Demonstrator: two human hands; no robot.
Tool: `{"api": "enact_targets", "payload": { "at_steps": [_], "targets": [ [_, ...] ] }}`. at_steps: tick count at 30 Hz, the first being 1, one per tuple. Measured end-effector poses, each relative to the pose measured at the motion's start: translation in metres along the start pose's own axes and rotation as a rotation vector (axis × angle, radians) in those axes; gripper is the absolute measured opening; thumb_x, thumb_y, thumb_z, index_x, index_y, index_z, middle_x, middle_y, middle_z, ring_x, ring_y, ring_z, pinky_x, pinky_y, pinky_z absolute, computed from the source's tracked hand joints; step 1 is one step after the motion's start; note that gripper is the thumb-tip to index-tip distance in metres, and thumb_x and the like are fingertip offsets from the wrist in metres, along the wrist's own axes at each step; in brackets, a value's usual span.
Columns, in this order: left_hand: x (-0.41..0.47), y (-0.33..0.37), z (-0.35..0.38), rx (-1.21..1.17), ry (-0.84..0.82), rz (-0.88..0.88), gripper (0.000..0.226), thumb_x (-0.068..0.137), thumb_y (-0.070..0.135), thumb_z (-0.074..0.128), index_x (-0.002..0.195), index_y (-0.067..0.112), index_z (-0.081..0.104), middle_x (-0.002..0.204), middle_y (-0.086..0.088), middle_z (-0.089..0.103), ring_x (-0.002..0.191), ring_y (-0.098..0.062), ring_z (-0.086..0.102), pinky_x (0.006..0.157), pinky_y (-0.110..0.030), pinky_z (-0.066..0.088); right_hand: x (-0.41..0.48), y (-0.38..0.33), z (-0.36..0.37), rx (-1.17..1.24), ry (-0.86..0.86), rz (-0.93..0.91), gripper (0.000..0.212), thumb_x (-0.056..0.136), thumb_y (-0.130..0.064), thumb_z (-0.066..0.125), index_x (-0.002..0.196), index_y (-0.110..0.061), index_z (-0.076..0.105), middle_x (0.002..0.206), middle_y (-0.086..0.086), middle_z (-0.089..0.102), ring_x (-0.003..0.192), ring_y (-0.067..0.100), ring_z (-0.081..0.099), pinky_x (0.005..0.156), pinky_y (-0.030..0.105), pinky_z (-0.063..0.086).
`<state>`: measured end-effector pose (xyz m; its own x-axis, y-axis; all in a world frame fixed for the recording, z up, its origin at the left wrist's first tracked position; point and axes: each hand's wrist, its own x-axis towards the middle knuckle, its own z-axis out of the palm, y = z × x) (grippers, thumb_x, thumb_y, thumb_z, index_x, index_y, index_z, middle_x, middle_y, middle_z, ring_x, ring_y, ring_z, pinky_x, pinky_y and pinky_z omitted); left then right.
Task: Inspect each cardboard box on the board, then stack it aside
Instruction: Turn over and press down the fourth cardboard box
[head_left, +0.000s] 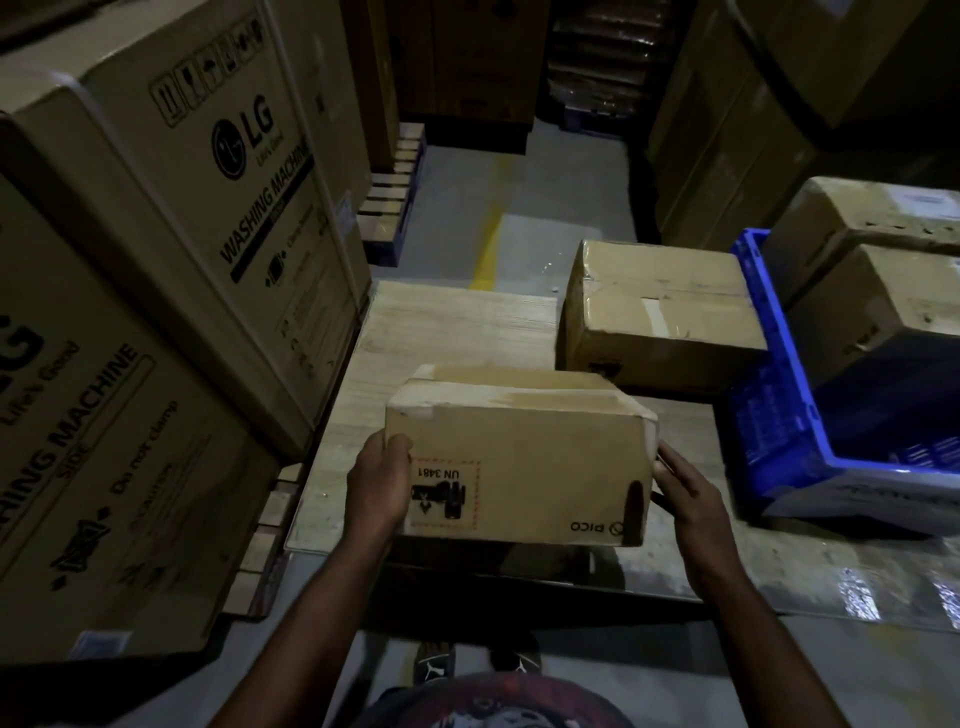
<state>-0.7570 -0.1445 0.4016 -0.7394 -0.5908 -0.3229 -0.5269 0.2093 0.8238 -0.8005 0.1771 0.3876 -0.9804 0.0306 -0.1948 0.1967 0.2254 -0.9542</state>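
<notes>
A small cardboard box (524, 457) with an upside-down "UN 3481" label and "PICO" print is held above the near edge of the pale wooden board (447, 332). My left hand (379, 488) grips its left end with the thumb on the front face. My right hand (688, 493) presses flat against its right end. A larger taped cardboard box (660, 312) rests at the board's far right corner.
Tall LG washing machine cartons (156, 260) stand close on the left. A blue plastic crate (789, 415) with two cartons (883, 291) sits on the right. More large cartons line the back, with a floor aisle and yellow line (488, 244) between them.
</notes>
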Motion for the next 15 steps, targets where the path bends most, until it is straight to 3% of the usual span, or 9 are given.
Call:
{"api": "enact_targets", "payload": {
  "at_steps": [4,7,9,12,15],
  "targets": [
    [-0.006,0.004,-0.004,-0.027,-0.026,0.055,0.03,0.095,0.019,0.044,0.117,0.026,0.062,0.103,0.001,0.07,0.092,-0.021,0.065,0.079,-0.037,0.053,-0.001,-0.004,-0.006,-0.018,-0.032,-0.044,0.051,0.1,-0.016,0.058,0.147,-0.032,0.047,0.141,-0.006,0.059,0.124,0.013,0.059,0.099,0.042,0.053],
    [-0.006,0.002,-0.004,0.028,0.002,0.126,0.038,0.095,0.012,0.045,0.127,0.028,0.059,0.109,0.004,0.071,0.095,-0.018,0.067,0.085,-0.038,0.056,-0.001,-0.004,-0.004,-0.041,-0.037,-0.039,0.058,0.099,-0.01,0.056,0.148,-0.038,0.045,0.138,-0.008,0.06,0.113,0.01,0.065,0.078,0.032,0.06],
    [-0.004,-0.002,-0.001,0.093,0.029,0.17,0.041,0.098,0.012,0.049,0.136,0.027,0.053,0.113,0.002,0.07,0.096,-0.019,0.065,0.084,-0.034,0.055,0.0,-0.003,0.001,-0.038,-0.033,-0.013,0.059,0.099,-0.011,0.055,0.149,-0.041,0.044,0.131,-0.01,0.064,0.1,0.009,0.069,0.067,0.028,0.061],
    [-0.001,-0.008,0.008,0.156,0.076,0.254,0.044,0.103,0.026,0.048,0.146,0.026,0.043,0.118,-0.002,0.068,0.101,-0.023,0.065,0.081,-0.032,0.051,0.001,-0.001,0.012,-0.003,0.003,0.005,0.049,0.103,-0.022,0.053,0.148,-0.039,0.045,0.114,-0.008,0.071,0.091,0.013,0.073,0.064,0.029,0.06],
    [0.011,-0.005,0.016,0.188,0.108,0.279,0.045,0.104,0.033,0.044,0.148,0.024,0.041,0.121,-0.005,0.068,0.103,-0.027,0.065,0.079,-0.032,0.05,0.014,-0.001,0.023,-0.039,0.059,0.006,0.04,0.104,-0.034,0.051,0.144,-0.033,0.053,0.111,-0.003,0.074,0.092,0.013,0.073,0.072,0.033,0.061]
  ]
}}
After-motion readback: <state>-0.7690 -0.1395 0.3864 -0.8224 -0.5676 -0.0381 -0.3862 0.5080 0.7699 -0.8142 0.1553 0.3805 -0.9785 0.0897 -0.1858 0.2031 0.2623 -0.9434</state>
